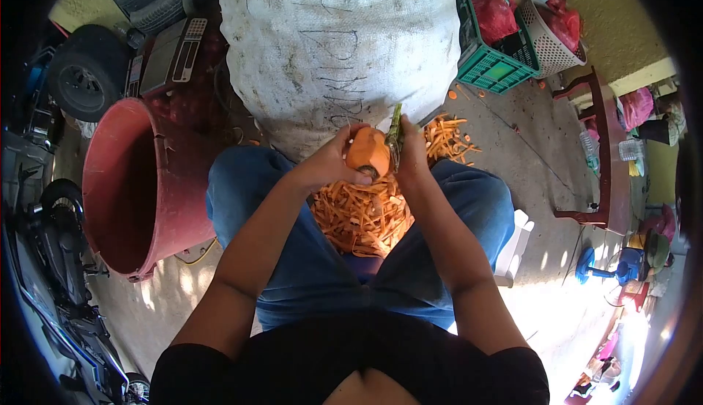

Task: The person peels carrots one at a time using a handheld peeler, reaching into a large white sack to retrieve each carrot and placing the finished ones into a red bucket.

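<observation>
Between my knees, my left hand [338, 160] is wrapped round a thick, stubby orange carrot [368, 151], its dark end pointing toward me. My right hand [411, 149] grips a green-handled peeler [396, 135] upright against the carrot's right side. Part of the peeler is hidden by my fingers. Below both hands lies a heap of orange peelings [362, 218], and more peelings [445, 140] lie on the floor beyond my right knee. A big white woven sack [340, 53] with dark writing stands just in front of my hands.
A large red tub [187, 185] lies tilted at the left, near a scale [174, 55] and a wheel [84, 79]. A motorcycle [55, 280] is at the far left. At the right are a green crate [494, 68], a white basket [542, 46] and a reddish wooden frame [611, 156].
</observation>
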Motion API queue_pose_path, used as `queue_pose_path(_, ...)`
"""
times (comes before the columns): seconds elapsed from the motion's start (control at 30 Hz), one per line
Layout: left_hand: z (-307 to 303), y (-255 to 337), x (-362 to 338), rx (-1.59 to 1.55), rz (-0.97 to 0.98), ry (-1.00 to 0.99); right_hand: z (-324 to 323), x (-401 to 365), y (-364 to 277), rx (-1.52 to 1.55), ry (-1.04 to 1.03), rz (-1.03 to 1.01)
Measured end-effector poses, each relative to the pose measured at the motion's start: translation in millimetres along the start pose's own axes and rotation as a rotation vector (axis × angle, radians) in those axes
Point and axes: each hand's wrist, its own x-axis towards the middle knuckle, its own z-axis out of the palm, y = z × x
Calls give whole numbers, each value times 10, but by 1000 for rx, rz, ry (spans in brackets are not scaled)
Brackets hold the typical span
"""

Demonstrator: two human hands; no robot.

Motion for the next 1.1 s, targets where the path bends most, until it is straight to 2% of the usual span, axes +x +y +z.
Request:
queue_pose_path(0.03,-20,21,-13,-15,26,15,19,-1,-49,-88,30,-113)
queue_pose_path(0.07,-41,-5,-13,-14,24,12,40,-15,-100,-86,32,-114)
queue_pose_path(0.13,-75,-62,-2,230,73,39,122,-73,-202,-83,73,-279)
queue_pose_path(0.2,-27,-78,-1,262,55,57,152,-65,-196,-56,94,-341)
queue_pose_path(0.27,12,-57,6,293,32,66,56,9,-133,-257,54,-504)
queue_pose_path(0.33,22,-24,28,335,-49,67,152,-126,-121,-356,92,-548)
queue_pose_path(0.4,41,-51,23,309,-16,47,164,-162,-96,-744,82,-717)
queue_pose_path(0.53,101,23,-7,296,80,-23,118,-94,-72,-823,147,-753)
queue_pose_path(0.67,71,-4,4,335,61,-17,108,-66,-85,-916,210,-758)
queue_pose_path(0.87,41,-4,-22,330,44,-27,77,44,-65,-935,142,-615)
queue_pose_path(0.97,6,-33,-18,309,25,-21,60,88,-44,-838,116,-521)
queue_pose_path(1.07,67,15,-125,391,25,-110,-70,228,-111,-980,208,-619)
queue_pose_path(1.1,120,-10,-188,389,58,-222,-262,447,-223,-998,348,-622)
